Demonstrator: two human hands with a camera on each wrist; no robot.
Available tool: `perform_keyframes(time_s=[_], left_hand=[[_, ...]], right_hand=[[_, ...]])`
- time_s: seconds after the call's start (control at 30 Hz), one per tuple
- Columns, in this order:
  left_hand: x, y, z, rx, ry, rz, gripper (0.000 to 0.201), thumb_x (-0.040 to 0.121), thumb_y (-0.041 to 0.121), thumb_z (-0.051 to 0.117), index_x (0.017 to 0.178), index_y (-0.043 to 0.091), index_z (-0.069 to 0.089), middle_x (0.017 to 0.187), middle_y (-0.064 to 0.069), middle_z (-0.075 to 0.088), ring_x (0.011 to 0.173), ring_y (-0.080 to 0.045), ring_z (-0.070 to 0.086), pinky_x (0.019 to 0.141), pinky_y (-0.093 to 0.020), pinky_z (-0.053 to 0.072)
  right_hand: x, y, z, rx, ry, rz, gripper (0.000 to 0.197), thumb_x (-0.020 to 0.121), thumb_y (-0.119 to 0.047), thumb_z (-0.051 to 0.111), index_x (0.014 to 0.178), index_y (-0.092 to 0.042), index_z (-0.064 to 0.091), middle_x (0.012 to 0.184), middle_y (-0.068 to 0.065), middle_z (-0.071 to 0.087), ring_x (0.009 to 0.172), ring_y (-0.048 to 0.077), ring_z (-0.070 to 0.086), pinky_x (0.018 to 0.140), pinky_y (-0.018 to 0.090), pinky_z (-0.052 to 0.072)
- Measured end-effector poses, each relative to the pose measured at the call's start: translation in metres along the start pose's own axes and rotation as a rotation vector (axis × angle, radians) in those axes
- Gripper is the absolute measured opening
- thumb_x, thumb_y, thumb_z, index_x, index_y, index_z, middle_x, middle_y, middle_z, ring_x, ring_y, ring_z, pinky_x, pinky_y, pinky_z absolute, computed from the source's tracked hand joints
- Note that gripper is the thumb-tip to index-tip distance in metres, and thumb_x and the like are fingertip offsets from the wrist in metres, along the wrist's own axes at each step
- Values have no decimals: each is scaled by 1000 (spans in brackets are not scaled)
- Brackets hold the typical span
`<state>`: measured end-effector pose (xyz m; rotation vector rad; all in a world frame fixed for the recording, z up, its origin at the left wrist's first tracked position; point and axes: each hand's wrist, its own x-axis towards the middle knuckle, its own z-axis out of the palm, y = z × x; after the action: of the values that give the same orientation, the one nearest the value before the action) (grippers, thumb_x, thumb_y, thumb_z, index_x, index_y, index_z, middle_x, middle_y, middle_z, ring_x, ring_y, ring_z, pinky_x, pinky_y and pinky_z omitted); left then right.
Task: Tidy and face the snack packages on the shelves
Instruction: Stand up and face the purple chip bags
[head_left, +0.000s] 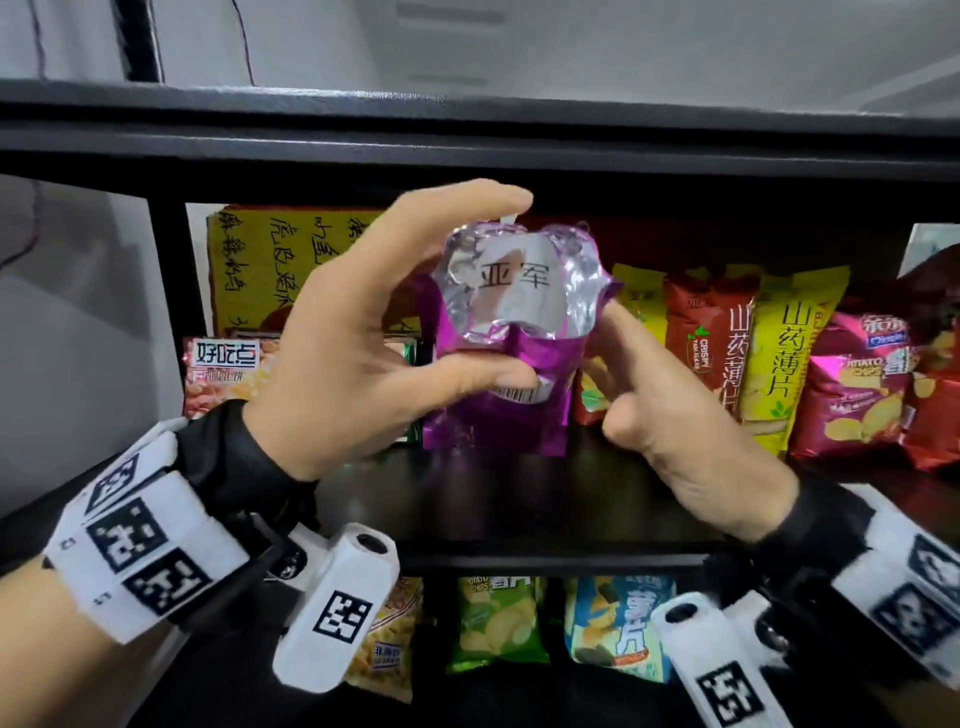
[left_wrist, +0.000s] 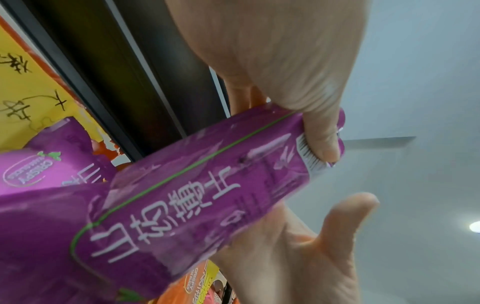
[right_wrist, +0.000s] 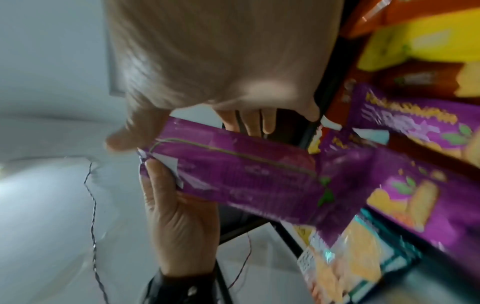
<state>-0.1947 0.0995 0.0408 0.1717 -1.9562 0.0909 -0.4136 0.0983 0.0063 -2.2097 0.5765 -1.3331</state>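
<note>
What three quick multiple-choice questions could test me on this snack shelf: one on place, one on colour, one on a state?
1. Where is the green chip bag?
A. On the shelf below the hands
B. On the top board
C. In the right hand

2. What colour is the bag that is being held?
A. Blue
B. Purple
C. White

3. What is the left hand doing?
A. Hanging idle
B. Pressing flat on the shelf
C. Gripping the bag

Answers:
1. A, it stands under the shelf board, beneath both wrists.
2. B, its wrapper is purple, with a silvery crumpled end.
3. C, thumb and fingers curl round the bag.
</note>
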Motion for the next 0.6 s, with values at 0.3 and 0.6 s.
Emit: perform_keyframes(time_s=[0.3,0.6], left_hand=[[-7,-10,9,38,125,-75,32,84,34,75,111,19,66,114,-7,67,110,-22,65,93,-35,51],[-1,-27,10,-39,250,-371,16,90,24,73,76,21,65,68,14,65,64,4,58,60,-13,43]], right_hand=[[0,15,23,87,82,-51,52,67,-27,87,113,-42,67,113,-14,73,104,6,69,83,18,55],[1,34,24,241,-63,118,32,80,-33,77,111,-38,67,117,-3,73,109,16,69,87,25,56]])
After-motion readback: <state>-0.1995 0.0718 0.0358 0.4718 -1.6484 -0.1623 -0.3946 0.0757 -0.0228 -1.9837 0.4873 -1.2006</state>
